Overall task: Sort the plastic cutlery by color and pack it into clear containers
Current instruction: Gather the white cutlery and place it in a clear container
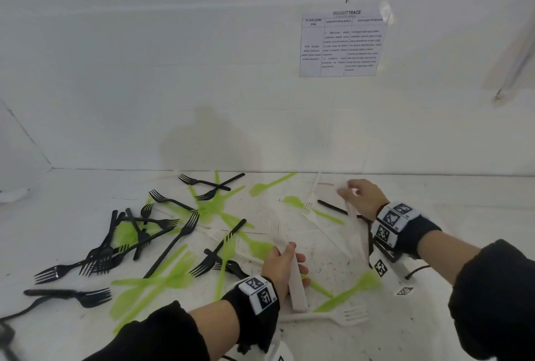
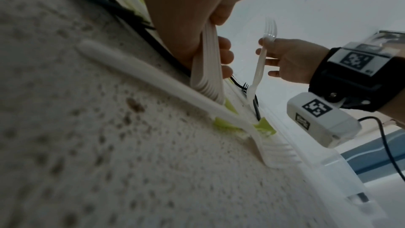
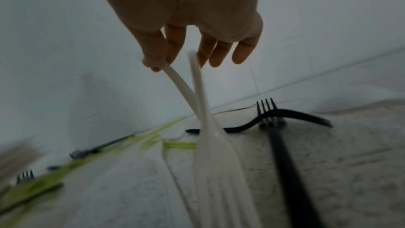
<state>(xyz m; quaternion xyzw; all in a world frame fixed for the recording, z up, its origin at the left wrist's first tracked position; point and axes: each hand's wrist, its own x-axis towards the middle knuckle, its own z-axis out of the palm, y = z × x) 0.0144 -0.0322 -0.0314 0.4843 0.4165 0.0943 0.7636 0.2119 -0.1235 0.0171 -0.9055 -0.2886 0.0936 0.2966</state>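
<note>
Head view: my left hand [image 1: 285, 266] grips a stack of white forks [image 1: 298, 288], fingers and thumb wrapped around the handles, low over the table [image 1: 434, 331]. My right hand [image 1: 362, 197] is raised near the back wall [image 1: 202, 71] and pinches two white forks [image 1: 357, 233] by their handle ends, so they hang down with the tines lowest. Black forks [image 1: 101, 253] and green forks and spoons [image 1: 162, 276] lie scattered and overlapping across the table to my left; one white fork [image 1: 333, 315] lies flat just beside my left wrist.

Left wrist view: the stack's handles [image 2: 208, 72] sit side by side, their ends touching the table, and the lying white fork [image 2: 175, 93] crosses a green piece [image 2: 70, 122].

Right wrist view: thumb and forefinger [image 3: 153, 49] pinch one handle, the other rests against the middle fingers; a black fork [image 3: 285, 153] lies beneath.

Containers: I cannot make out any with certainty.
</note>
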